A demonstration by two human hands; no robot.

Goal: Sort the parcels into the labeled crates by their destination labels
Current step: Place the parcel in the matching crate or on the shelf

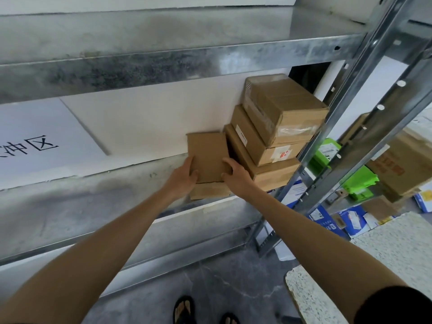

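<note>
We reach out, left hand (184, 176) and right hand (236, 175) clamped on a flat parcel (207, 157) just left of the stacked boxes (273, 132).

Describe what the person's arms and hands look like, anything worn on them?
Both hands, left hand and right hand, are bare: no gloves, rings, watch or wristbands visible. The forearms are uncovered along their whole visible length. Only a dark short sleeve shows at the right upper arm; the left arm's sleeve is out of frame.

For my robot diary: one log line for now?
left hand + right hand: gripping flat box | shelf | stack beside
</note>
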